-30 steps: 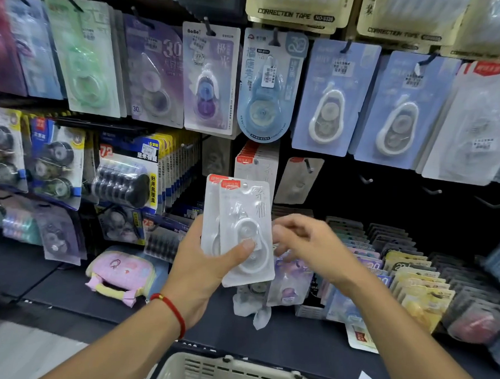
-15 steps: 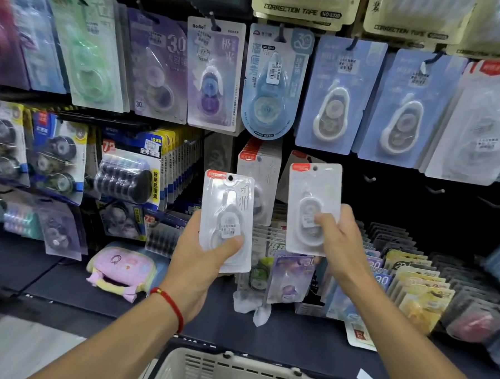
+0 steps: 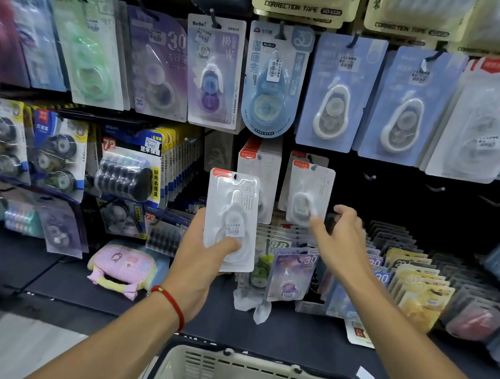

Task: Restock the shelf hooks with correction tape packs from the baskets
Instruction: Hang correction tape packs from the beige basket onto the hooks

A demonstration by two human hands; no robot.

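L hand point(image 3: 201, 259) grips a white pack point(image 3: 232, 217) by its lower half: thumb pressed across the blister front, fingers curled behind the card, pack upright & raised in front of the shelf, just L of the hooks it belongs on. R hand point(image 3: 341, 246) is near a 2nd white pack point(image 3: 311, 192) that now hangs on a hook; fingers look loosely spread & blurred, index tip close to the pack's lower R corner. Can't tell if it touches, but it doesn't seem to pinch anything.

Handling, as a guess: pack is light, thin card w/ a clear plastic blister, stiff enough to stay flat when held from the bottom, a bit slick on the plastic. Not fragile, but the card can crease & the hang hole at the top can tear if forced. Best hold: low or mid on the sides, thumb on the blister, leaving the top hole free to slide onto the hook.

Vs 0.5 s ago: R hand was holding the 2nd pack up by its lower part, in front of the hook row; now that pack sits on the hook w/ others behind it & the hand has let go or nearly so. L hand & its pack are about where they were, same grip.

Outward: more white packs point(image 3: 260, 172) hang on the next hook L, bare hooks point(image 3: 369, 176) to the R, basket point(image 3: 251, 372) below at the frame's bottom edge
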